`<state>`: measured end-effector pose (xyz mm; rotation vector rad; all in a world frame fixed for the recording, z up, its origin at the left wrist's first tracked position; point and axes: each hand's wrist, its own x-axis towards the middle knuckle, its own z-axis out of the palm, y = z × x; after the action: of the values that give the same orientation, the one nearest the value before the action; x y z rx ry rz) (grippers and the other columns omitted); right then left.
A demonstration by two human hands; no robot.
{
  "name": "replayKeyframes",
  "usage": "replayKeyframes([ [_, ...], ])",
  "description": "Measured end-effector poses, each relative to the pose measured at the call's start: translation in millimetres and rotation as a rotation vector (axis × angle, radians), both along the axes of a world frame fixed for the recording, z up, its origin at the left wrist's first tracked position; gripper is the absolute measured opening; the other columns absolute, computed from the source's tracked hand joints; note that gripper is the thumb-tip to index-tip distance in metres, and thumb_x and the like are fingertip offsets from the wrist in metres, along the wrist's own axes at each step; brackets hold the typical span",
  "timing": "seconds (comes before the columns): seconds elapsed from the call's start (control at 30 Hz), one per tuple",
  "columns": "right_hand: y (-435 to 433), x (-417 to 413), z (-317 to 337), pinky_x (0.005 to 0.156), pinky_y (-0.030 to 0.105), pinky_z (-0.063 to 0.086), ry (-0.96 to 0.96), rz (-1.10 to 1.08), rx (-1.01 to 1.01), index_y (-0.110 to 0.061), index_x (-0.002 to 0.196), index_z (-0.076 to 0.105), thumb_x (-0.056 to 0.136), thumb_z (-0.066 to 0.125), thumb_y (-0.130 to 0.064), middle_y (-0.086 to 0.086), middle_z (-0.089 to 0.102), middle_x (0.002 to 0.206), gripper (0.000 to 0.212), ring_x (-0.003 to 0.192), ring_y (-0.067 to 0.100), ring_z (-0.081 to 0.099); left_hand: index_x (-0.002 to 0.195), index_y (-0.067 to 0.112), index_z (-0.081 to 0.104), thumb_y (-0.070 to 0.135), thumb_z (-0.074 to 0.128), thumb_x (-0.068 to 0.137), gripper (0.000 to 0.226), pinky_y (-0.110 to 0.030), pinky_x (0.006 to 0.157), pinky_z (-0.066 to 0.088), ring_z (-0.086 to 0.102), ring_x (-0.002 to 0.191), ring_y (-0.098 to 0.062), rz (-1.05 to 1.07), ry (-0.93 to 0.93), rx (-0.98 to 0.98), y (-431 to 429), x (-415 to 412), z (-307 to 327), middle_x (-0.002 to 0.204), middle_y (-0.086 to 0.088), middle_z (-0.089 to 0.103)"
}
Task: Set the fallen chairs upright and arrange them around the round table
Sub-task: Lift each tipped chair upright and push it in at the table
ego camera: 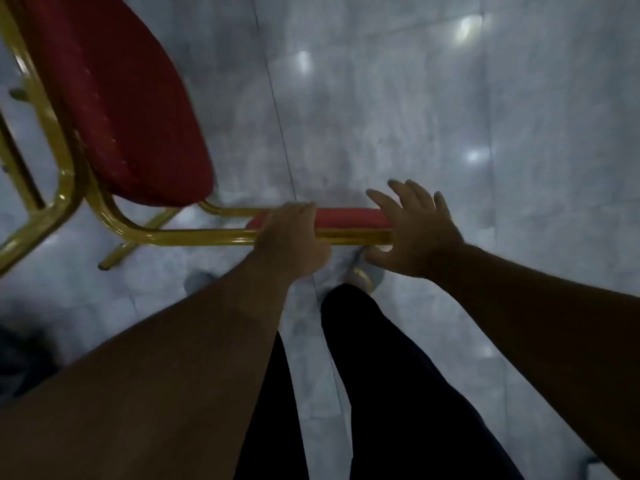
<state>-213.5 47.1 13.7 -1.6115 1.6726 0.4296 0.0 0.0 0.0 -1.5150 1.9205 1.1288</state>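
A chair with a red padded seat (114, 105) and a gold metal frame (194, 235) fills the upper left of the head view. Its red backrest (349, 218) lies edge-on across the middle of the frame. My left hand (291, 240) is closed around the backrest and its gold tube. My right hand (412, 230) has its fingers spread against the right end of the backrest, palm on it, not wrapped around. The round table is not in view.
Grey marble floor tiles (433, 116) with bright light reflections spread to the right and ahead. My legs in dark trousers (388, 375) and a light shoe (363, 277) stand just behind the chair back. A dark shape (20, 355) sits at the left edge.
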Motion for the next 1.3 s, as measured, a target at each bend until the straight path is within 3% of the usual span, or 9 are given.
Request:
replayKeyframes([
  [0.1,17.1,0.7,-30.0,0.121,0.063,0.018,-0.026,0.023,0.011,-0.027,0.158,0.026,0.074,0.065,-0.069,0.012,0.027,0.164,0.101,0.152,0.037,0.022,0.139,0.013,0.052,0.044,0.064,0.080,0.068,-0.046,0.117,0.032,0.049,0.132,-0.034,-0.066,-0.015,-0.025,12.5,0.3,-28.7,0.139,-0.010,0.057],
  [0.23,42.7,-1.2,-64.4,0.109,0.053,0.039,-0.091,0.007,-0.080,-0.021,0.141,0.051,0.085,0.049,-0.055,0.010,0.057,0.141,0.066,0.127,0.036,0.054,0.130,0.019,0.056,0.061,0.061,0.087,0.060,-0.048,0.107,0.033,0.052,0.123,-0.033,-0.146,-0.064,-0.162,27.7,1.1,-48.3,0.130,-0.006,0.061],
  [0.43,44.6,-5.7,-86.0,0.096,0.045,0.044,-0.163,-0.024,-0.209,-0.014,0.130,0.059,0.091,0.065,-0.037,0.012,0.065,0.124,0.045,0.110,0.035,0.060,0.117,0.018,0.062,0.066,0.057,0.088,0.057,-0.048,0.088,0.043,0.062,0.105,-0.034,-0.246,-0.040,-0.430,41.1,1.5,-60.0,0.114,-0.007,0.067],
  [0.63,51.2,4.5,-86.1,0.079,0.045,0.049,-0.008,0.088,-0.415,-0.008,0.116,0.061,0.091,0.068,-0.023,0.017,0.065,0.107,0.030,0.095,0.037,0.059,0.116,0.023,0.064,0.066,0.057,0.088,0.052,-0.046,0.085,0.047,0.065,0.103,-0.028,-0.228,0.097,-0.445,38.2,-8.2,-65.0,0.112,0.000,0.070],
  [0.73,54.1,11.6,-81.4,0.077,0.042,0.050,0.011,0.107,-0.485,-0.010,0.114,0.063,0.088,0.071,-0.023,0.014,0.067,0.105,0.030,0.093,0.035,0.060,0.106,0.022,0.067,0.059,0.062,0.087,0.042,-0.042,0.074,0.045,0.066,0.091,-0.028,-0.258,0.141,-0.581,44.2,-4.9,-64.6,0.100,-0.001,0.070],
  [0.9,52.1,28.8,-54.7,0.071,0.038,0.046,0.044,0.085,-0.543,-0.012,0.112,0.065,0.083,0.077,-0.023,0.010,0.066,0.097,0.033,0.087,0.032,0.059,0.098,0.024,0.071,0.058,0.051,0.090,0.040,-0.040,0.073,0.042,0.066,0.082,-0.024,-0.222,0.110,-0.699,50.9,3.6,-44.0,0.091,0.003,0.071],
  [1.03,49.6,40.4,-9.1,0.066,0.038,0.041,0.012,0.071,-0.676,-0.013,0.113,0.068,0.090,0.069,-0.030,0.009,0.064,0.091,0.028,0.081,0.031,0.057,0.102,0.025,0.073,0.047,0.069,0.085,0.029,-0.039,0.077,0.042,0.066,0.082,-0.024,-0.145,0.226,-0.755,49.1,21.5,-4.1,0.092,0.004,0.071],
  [1.17,43.7,53.1,69.8,0.073,0.041,0.044,-0.205,0.024,-0.708,-0.015,0.116,0.071,0.095,0.064,-0.038,0.008,0.068,0.098,0.032,0.087,0.030,0.057,0.105,0.023,0.073,0.049,0.071,0.086,0.033,-0.043,0.082,0.042,0.066,0.086,-0.023,-0.039,0.329,-0.775,46.9,52.9,58.3,0.096,0.005,0.073],
  [1.3,49.4,52.1,136.6,0.088,0.041,0.044,-0.295,-0.087,-0.692,-0.017,0.118,0.069,0.094,0.068,-0.041,0.004,0.070,0.110,0.034,0.098,0.028,0.062,0.104,0.022,0.074,0.047,0.073,0.087,0.030,-0.048,0.083,0.046,0.066,0.087,-0.021,0.067,0.388,-0.778,46.3,88.5,127.7,0.096,0.006,0.073],
])
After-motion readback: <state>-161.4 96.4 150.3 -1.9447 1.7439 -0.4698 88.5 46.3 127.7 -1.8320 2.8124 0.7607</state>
